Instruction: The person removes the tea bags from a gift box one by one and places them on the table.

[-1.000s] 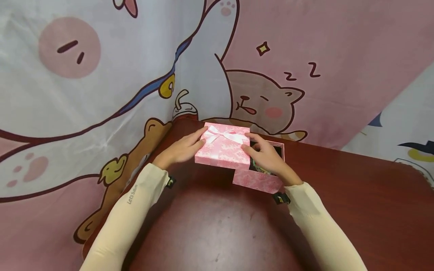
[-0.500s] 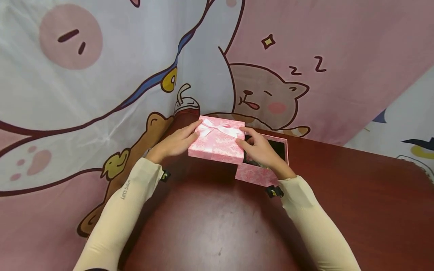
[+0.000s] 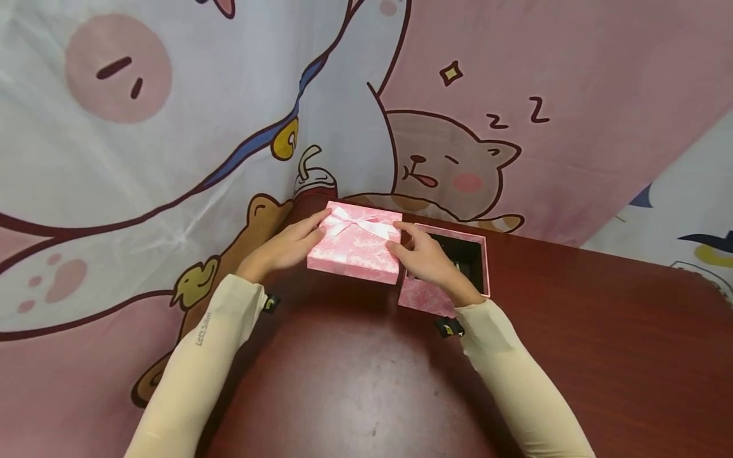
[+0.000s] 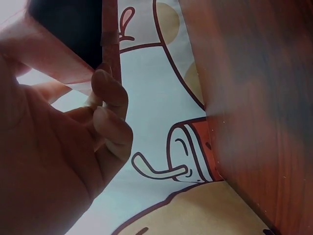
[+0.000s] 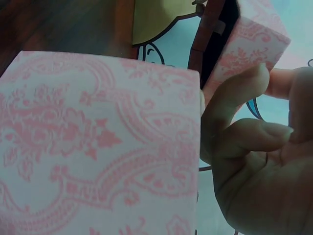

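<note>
Both hands hold a pink patterned gift box lid with a pale ribbon bow on top. My left hand grips its left edge; in the left wrist view the fingers curl at the rim beside the dark inside of the lid. At the right edge my right hand pinches the lid between thumb and fingers. Behind and below that hand stands the matching box base, uncovered, with a dark interior. Its contents are mostly hidden. In the right wrist view the base's patterned wall fills the lower left.
A dark red-brown glossy table extends in front of the lid and to the right of the base. Cartoon-printed cloth rises along the left and back table edges, close behind the lid.
The lid has moved left with both hands, away from over the base. More of the base's dark opening shows now. The base appears to stay put.
</note>
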{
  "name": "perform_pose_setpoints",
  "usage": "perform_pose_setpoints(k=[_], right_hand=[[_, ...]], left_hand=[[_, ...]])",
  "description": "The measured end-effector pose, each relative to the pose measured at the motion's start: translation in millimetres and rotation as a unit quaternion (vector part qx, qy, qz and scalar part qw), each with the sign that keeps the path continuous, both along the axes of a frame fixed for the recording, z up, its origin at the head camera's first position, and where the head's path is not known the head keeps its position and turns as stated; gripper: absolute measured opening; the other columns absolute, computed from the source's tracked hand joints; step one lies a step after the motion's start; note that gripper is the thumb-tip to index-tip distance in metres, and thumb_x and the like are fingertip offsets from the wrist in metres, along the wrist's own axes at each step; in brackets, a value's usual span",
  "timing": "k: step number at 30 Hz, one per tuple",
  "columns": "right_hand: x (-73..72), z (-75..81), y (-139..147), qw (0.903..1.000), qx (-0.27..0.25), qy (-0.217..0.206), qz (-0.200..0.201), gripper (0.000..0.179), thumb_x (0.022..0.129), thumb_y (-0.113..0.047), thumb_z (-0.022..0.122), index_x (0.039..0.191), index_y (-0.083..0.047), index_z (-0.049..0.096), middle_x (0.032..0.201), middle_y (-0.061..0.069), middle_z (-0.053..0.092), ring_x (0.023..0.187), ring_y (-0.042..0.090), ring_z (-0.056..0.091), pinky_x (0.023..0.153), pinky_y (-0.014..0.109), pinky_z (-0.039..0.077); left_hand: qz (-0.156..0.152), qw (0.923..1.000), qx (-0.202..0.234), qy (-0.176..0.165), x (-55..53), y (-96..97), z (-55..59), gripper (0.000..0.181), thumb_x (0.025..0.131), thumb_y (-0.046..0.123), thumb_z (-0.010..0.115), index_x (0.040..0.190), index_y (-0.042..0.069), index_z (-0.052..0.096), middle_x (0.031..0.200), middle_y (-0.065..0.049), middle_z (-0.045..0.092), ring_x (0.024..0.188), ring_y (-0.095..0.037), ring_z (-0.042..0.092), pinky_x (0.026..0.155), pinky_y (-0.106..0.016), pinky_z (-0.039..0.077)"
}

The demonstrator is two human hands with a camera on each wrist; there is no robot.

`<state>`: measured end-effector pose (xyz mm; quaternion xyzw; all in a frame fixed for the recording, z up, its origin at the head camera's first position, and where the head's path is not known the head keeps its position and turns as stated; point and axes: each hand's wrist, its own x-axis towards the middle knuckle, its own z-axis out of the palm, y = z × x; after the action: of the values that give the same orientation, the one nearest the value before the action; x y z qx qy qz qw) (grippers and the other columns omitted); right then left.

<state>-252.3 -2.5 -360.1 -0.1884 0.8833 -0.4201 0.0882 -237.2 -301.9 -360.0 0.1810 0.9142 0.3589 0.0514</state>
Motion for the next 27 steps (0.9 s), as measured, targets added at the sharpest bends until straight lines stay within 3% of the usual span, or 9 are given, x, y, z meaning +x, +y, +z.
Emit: perform_pose_setpoints(k=[4,7,13,22,27], right_hand=[[1.0,-2.1,-5.9,0.9999,0.009,-0.005,-0.003,0.059,0.099,-0.038,0.058,0.150,-0.017,0.040,0.108,0.016,0.061,0.081,0.026,0.060,0.063,0.034,0.052],[0.3,-2.9,-10.1,0.9999,0.011,-0.002,-0.005,0.059,0.098,-0.037,0.059,0.150,-0.015,0.040,0.108,0.017,0.061,0.077,0.025,0.061,0.062,0.032,0.052],[-0.2,-3.9,-17.2,0.9998,0.008,-0.012,-0.011,0.058,0.098,-0.034,0.058,0.149,-0.013,0.040,0.103,0.015,0.059,0.054,0.021,0.059,0.052,0.033,0.053],[5.6,-4.0,-29.0,0.9992,0.023,-0.030,-0.010,0.060,0.099,-0.034,0.054,0.153,-0.014,0.035,0.067,0.009,0.058,0.051,0.022,0.061,0.058,0.038,0.054],[7.7,-7.2,-35.1,0.9992,0.030,-0.024,-0.013,0.060,0.099,-0.033,0.051,0.153,-0.012,0.034,0.063,0.007,0.059,0.053,0.026,0.064,0.058,0.034,0.050]], left_hand=[[0.003,1.0000,0.003,-0.004,2.7,-3.9,-5.8,0.060,0.106,0.036,0.037,0.160,0.019,0.017,0.164,-0.005,0.019,0.147,-0.026,0.024,0.117,-0.053,0.019],[0.007,1.0000,0.004,-0.001,3.2,-6.3,-9.1,0.059,0.107,0.035,0.036,0.160,0.018,0.017,0.164,-0.006,0.018,0.147,-0.027,0.024,0.117,-0.053,0.019],[0.012,0.9999,0.003,0.001,1.4,-10.2,-12.5,0.059,0.107,0.037,0.036,0.160,0.018,0.019,0.164,-0.007,0.019,0.146,-0.028,0.026,0.116,-0.054,0.020],[0.013,0.9999,-0.002,0.006,2.6,-17.2,-16.9,0.058,0.107,0.035,0.036,0.159,0.015,0.020,0.162,-0.009,0.023,0.145,-0.029,0.028,0.116,-0.053,0.021],[0.028,0.9994,0.009,-0.020,6.1,-18.6,-21.1,0.060,0.106,0.037,0.038,0.160,0.019,0.018,0.162,-0.010,0.023,0.143,-0.032,0.031,0.114,-0.058,0.022]])
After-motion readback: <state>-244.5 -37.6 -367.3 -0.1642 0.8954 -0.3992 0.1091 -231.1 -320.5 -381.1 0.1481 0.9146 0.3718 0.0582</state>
